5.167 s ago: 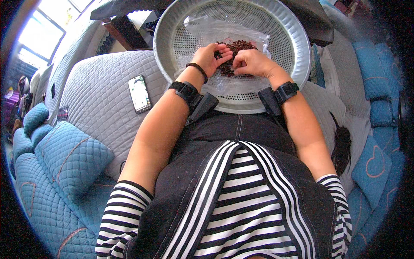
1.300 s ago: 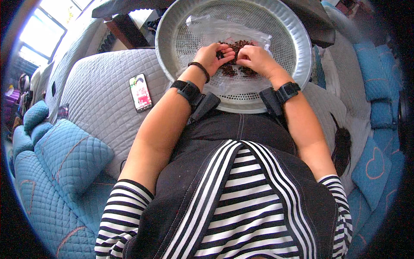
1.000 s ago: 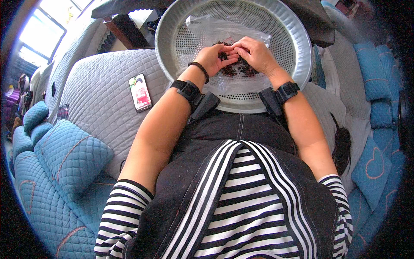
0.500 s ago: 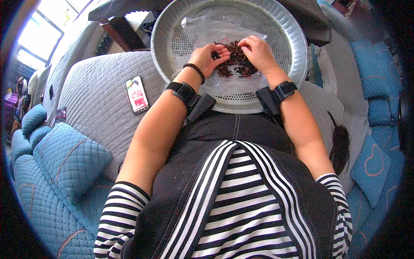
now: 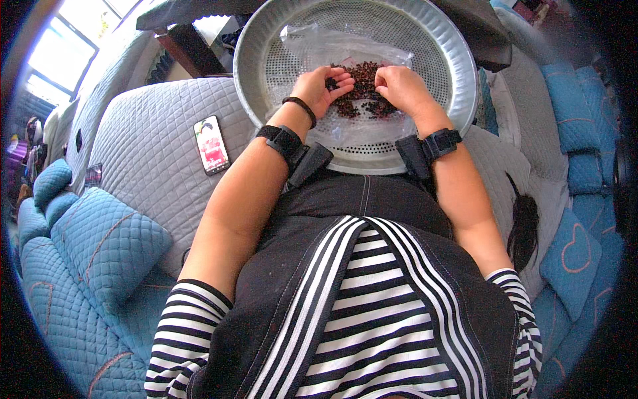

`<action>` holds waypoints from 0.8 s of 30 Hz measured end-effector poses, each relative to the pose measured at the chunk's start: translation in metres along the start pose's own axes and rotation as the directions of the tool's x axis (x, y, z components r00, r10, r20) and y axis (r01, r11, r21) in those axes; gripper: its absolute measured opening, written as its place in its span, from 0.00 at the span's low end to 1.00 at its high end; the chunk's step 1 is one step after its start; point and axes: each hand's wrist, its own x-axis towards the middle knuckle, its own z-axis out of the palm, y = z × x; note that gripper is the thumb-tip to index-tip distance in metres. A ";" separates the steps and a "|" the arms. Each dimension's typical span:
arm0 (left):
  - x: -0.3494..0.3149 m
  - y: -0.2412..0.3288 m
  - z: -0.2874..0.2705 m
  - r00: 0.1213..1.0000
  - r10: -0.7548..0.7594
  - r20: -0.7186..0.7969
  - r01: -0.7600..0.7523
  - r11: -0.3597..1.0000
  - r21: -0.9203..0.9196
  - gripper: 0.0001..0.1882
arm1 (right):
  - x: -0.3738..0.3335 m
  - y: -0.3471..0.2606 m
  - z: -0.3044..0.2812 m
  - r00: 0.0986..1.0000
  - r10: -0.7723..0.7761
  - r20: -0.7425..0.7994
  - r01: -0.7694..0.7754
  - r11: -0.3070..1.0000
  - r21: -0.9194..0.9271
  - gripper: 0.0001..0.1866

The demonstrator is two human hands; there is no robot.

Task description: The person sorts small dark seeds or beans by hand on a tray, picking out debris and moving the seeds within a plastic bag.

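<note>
A wide round metal tray [image 5: 467,83] with a perforated bottom rests in front of my lap. Inside it lies a clear plastic bag [image 5: 342,45], spread flat. On the plastic sits a loose heap of small dark reddish-brown dried pieces [image 5: 364,78]. My left hand [image 5: 315,93] is half cupped at the heap's left side, palm turned up, with several dark pieces held in the palm. At the heap's right edge, my right hand [image 5: 405,88] has its thumb and fingers pinched together. Whatever lies between those fingertips is too small to make out.
A phone with a lit screen [image 5: 211,145] lies on the grey quilted cover [image 5: 149,126] to my left. Blue quilted cushions [image 5: 106,246] flank both sides. A dark furry-looking object [image 5: 524,223] lies by my right arm. Dark wooden furniture [image 5: 189,50] stands beyond the tray.
My right hand has shifted slightly nearer to me and to the right, its fingertips still by the heap. My left hand has hardly moved.
</note>
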 end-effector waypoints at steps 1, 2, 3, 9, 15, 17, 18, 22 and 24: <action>0.000 0.000 -0.001 1.000 0.001 0.000 -0.001 1.000 -0.001 0.12 | -0.001 -0.001 0.000 0.999 0.018 0.037 -0.017 1.000 -0.025 0.06; 0.001 0.000 -0.002 1.000 -0.001 0.002 0.001 1.000 0.000 0.12 | -0.002 -0.002 -0.001 0.997 0.036 0.073 -0.032 0.998 -0.050 0.07; 0.001 0.000 -0.003 1.000 -0.003 0.005 0.003 1.000 0.000 0.12 | -0.002 -0.002 -0.001 0.997 0.035 0.072 -0.031 0.998 -0.051 0.07; 0.003 -0.001 -0.003 1.000 0.016 -0.006 -0.016 0.999 0.028 0.14 | -0.004 -0.001 0.000 0.994 0.021 0.104 -0.017 0.999 -0.037 0.10; 0.006 0.000 -0.005 0.996 0.070 -0.047 -0.072 0.997 -0.038 0.13 | 0.001 -0.001 0.005 0.998 0.034 0.056 -0.045 0.977 0.206 0.09; 0.005 0.001 -0.006 0.993 0.104 -0.060 -0.107 0.993 -0.044 0.13 | 0.003 -0.004 0.005 0.967 -0.146 -0.210 0.191 0.957 0.216 0.07; 0.005 0.001 -0.006 0.988 0.139 -0.072 -0.143 0.988 -0.050 0.13 | 0.003 -0.007 0.007 0.946 -0.196 -0.257 0.239 0.959 0.151 0.07; 0.005 0.001 -0.005 0.986 0.137 -0.097 -0.144 0.988 -0.064 0.13 | 0.005 0.000 0.016 0.901 -0.332 -0.279 0.363 0.930 0.064 0.06; 0.003 0.002 -0.003 0.988 0.127 -0.092 -0.133 0.989 -0.064 0.13 | 0.004 0.008 0.020 0.934 -0.327 -0.141 0.327 0.945 -0.027 0.06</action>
